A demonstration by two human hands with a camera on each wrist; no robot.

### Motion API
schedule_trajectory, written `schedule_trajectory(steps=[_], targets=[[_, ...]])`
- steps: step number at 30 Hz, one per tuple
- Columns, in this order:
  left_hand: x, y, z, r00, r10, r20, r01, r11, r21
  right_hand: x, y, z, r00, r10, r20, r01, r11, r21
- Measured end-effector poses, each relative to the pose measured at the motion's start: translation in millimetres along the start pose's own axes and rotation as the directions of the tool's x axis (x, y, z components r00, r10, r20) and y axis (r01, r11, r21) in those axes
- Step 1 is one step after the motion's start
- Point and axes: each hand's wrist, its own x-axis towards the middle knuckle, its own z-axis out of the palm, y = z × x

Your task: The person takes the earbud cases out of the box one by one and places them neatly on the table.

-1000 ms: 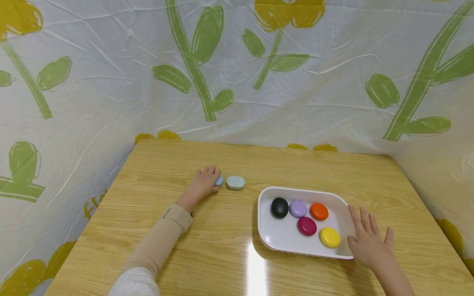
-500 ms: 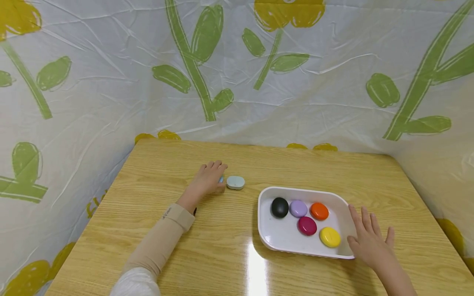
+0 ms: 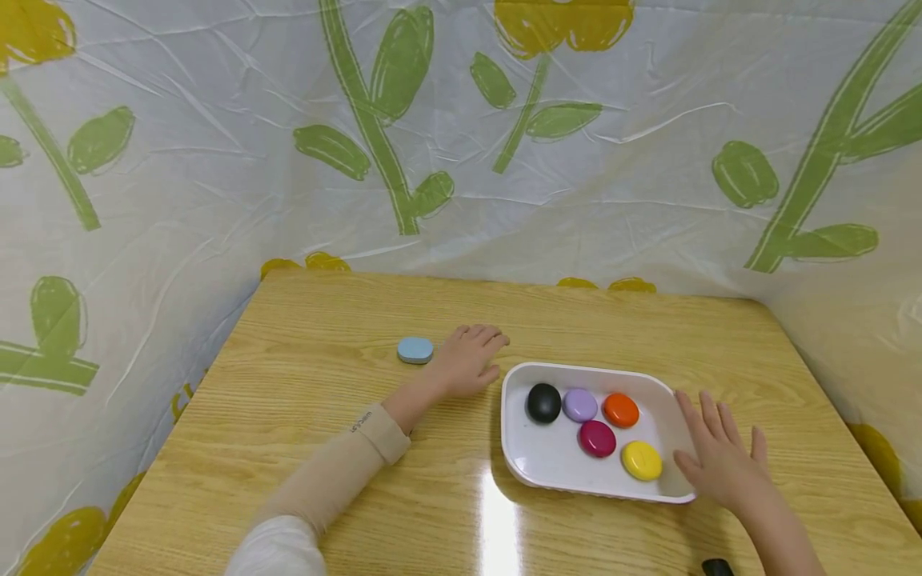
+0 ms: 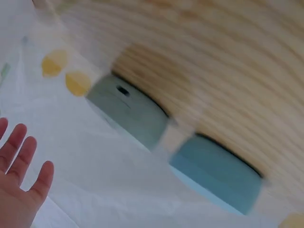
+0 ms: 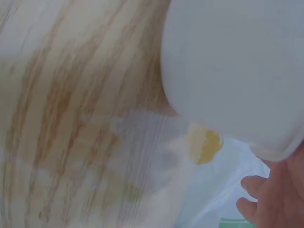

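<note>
My left hand, fingers extended, hovers over the table just left of the white basin. Behind its wrist lies a light blue oval case. A grey-green oval case with a small dark slot is hidden by the hand in the head view; the left wrist view shows it lying near the blue one, with the hand apart from both. Fingers spread, my right hand rests at the basin's right rim. Inside the basin are round black, lilac, orange, magenta and yellow pieces.
The wooden table runs back to a hanging white sheet printed with green stems and yellow flowers, which also encloses both sides. A small black object shows at the bottom edge, beside the right forearm.
My left hand has moved right, away from the blue case, which now shows fully. It now covers the grey-green case in the head view. My right hand has barely moved.
</note>
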Motion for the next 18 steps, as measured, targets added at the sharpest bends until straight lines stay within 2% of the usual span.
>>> schedule_trajectory(steps=[5, 8, 11, 13, 18], targets=[[10.9, 22.8, 9.1, 0.987, 0.159, -0.04, -0.154, 0.982, 0.108, 1.3, 1, 3, 1.0, -0.017, -0.011, 0.016, 0.999, -0.03], [16.7, 37.3, 12.4, 0.971, 0.239, -0.02, -0.234, 0.962, 0.14, 1.4, 2, 5, 1.0, -0.018, -0.017, 0.017, 0.999, -0.032], [21.8, 50.7, 15.5, 0.956, 0.293, 0.012, -0.292, 0.945, 0.147, 1.3, 1, 7, 0.999, -0.02, -0.032, 0.019, 0.999, -0.043], [24.8, 57.8, 18.5, 0.952, 0.304, 0.031, -0.305, 0.941, 0.148, 1.1, 0, 8, 0.999, -0.023, -0.046, 0.021, 0.998, -0.055], [30.0, 69.8, 24.4, 0.962, 0.257, 0.096, -0.27, 0.949, 0.164, 0.9, -2, 9, 0.997, -0.028, -0.067, 0.023, 0.997, -0.077]])
